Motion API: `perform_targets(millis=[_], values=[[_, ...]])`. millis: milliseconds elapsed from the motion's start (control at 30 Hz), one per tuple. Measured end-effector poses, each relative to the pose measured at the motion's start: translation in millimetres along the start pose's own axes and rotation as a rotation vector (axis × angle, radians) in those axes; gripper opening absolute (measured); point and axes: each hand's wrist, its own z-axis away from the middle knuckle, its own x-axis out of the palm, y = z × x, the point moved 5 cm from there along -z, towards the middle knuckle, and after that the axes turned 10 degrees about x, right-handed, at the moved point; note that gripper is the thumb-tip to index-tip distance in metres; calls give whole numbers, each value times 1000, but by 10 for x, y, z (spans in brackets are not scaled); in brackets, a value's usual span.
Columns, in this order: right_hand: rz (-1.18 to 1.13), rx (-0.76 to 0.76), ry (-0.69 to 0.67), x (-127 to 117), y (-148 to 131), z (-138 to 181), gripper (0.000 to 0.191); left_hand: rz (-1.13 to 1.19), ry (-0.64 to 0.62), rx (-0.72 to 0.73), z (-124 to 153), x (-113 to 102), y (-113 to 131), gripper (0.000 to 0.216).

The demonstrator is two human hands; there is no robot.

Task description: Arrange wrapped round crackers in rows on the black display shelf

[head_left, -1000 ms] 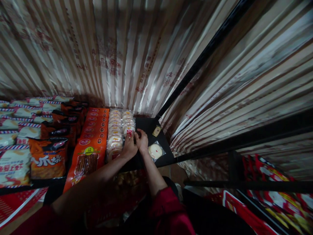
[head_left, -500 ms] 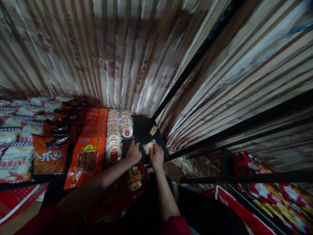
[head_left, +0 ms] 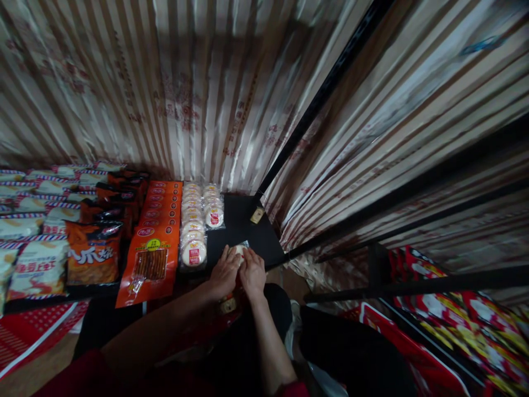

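A clear-wrapped round white rice cracker pack (head_left: 239, 251) is between my two hands at the front edge of the black shelf (head_left: 262, 242). My left hand (head_left: 224, 273) has its fingers closed on the pack's left side. My right hand (head_left: 253, 274) grips its right side, covering much of it. Just beyond and to the left, similar cracker packs lie overlapped in two rows, a longer row (head_left: 194, 251) and a shorter row (head_left: 214, 215). A small yellowish packet (head_left: 257, 215) rests at the shelf's back corner.
Orange snack-stick packs (head_left: 151, 264), brown-orange snack bags (head_left: 94, 253) and white snack bags (head_left: 39, 267) line the shelf leftward. A black post (head_left: 306, 116) rises at the back corner before striped curtains (head_left: 198, 82). Red baskets (head_left: 41, 333) stand below; red-yellow packets (head_left: 458, 320) lie lower right.
My left hand has moved right and closed on the cracker pack. My right hand and the pack have shifted left and towards me. The view has shifted slightly.
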Motion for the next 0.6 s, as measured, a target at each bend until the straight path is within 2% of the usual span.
perform_targets(millis=[100, 333, 467, 600], values=[[25, -32, -45, -38, -18, 69, 48, -42, 21, -60, 88, 35, -49, 49], [44, -183, -113, -62, 6, 196, 63, -121, 63, -13, 231, -5, 3, 45], [31, -204, -121, -83, 21, 223, 60, -195, 36, 7, 275, -22, 33, 45], [-45, -209, -134, -101, 52, 229, 52, -200, 60, 21, 307, -78, 45, 46]])
